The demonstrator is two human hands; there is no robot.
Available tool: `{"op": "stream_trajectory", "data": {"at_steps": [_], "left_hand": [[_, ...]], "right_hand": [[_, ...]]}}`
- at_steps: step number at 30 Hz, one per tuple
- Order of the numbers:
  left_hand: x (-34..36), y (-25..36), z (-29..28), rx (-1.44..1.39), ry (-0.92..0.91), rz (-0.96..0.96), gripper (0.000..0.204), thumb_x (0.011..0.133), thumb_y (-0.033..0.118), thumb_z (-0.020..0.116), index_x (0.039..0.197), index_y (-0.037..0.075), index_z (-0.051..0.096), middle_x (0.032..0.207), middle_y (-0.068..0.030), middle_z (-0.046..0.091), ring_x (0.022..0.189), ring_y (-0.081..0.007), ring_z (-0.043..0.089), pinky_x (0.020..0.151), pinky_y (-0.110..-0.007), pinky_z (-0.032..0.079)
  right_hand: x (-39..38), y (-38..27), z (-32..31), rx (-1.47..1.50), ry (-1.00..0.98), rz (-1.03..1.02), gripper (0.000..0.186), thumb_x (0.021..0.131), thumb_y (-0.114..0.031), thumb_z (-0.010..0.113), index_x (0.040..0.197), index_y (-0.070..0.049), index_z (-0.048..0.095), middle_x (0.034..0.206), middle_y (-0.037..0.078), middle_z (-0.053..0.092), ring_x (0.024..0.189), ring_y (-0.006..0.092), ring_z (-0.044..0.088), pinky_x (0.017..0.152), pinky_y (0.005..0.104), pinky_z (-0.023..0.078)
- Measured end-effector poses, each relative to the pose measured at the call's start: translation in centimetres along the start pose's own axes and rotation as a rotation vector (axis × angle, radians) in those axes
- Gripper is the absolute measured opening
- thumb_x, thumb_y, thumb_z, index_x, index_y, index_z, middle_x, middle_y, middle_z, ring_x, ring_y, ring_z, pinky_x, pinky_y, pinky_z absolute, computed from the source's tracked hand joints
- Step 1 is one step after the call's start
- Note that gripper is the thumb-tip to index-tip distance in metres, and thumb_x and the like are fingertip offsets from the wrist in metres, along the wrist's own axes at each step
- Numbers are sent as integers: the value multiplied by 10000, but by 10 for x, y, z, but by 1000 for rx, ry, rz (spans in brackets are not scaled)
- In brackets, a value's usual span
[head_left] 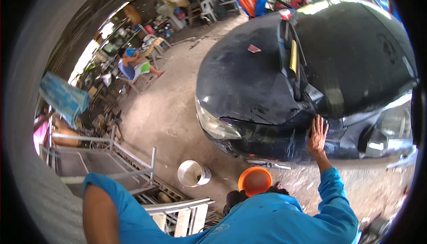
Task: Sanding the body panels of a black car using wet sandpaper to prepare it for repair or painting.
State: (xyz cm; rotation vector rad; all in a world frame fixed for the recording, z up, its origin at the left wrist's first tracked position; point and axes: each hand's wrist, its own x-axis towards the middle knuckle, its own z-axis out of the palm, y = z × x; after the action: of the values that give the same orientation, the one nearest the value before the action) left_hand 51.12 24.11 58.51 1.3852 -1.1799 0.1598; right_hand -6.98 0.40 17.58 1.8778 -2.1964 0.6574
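My right hand (317,135) lies on the side of the dark car (249,79), near the back corner of the hood. Its fingers are stretched out flat against the dull black panel. A dark edge shows beside the fingertips, but I cannot make out what it is. Just beyond the hand, a grey folded piece (313,92) rests at the base of the windshield. Farther up that base lies a yellow bar (293,57). On the hood sits a small reddish scrap (254,48). My left arm (100,213) bends at the lower left, its hand out of the picture.
Near my feet stand an orange basin (255,182) and a white bucket (193,174). Metal frames (133,168) crowd the left. The car's side mirror (376,142) juts out at right. Across the dirt floor, a person (133,64) sits on a chair beside cluttered shelves.
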Motion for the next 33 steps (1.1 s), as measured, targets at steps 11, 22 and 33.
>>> {"op": "stream_trajectory", "data": {"at_steps": [11,22,33], "left_hand": [[4,-92,91,-148,-329,-246,346,946,249,571,1210,27,578,883,-50,637,710,-146,576,651,-257,476],[-50,-157,230,-425,-442,-385,378,977,243,526,1291,34,547,910,-32,626,717,-129,559,661,-241,467],[-149,-225,263,-77,-1187,-228,210,936,46,669,1133,-24,648,975,-63,667,883,-144,628,774,-296,516]], "right_hand": [[16,-25,-2,-19,-128,126,748,877,-243,643,1535,-34,356,1660,127,218,1544,310,171,1226,589,112],[-2,-8,-12,-24,-31,-97,715,874,-224,573,1526,-16,364,1627,160,291,1516,328,255,1219,575,169],[20,-12,-4,2,134,516,757,916,-248,573,1516,96,266,1610,281,240,1518,414,198,1227,549,170]]}}
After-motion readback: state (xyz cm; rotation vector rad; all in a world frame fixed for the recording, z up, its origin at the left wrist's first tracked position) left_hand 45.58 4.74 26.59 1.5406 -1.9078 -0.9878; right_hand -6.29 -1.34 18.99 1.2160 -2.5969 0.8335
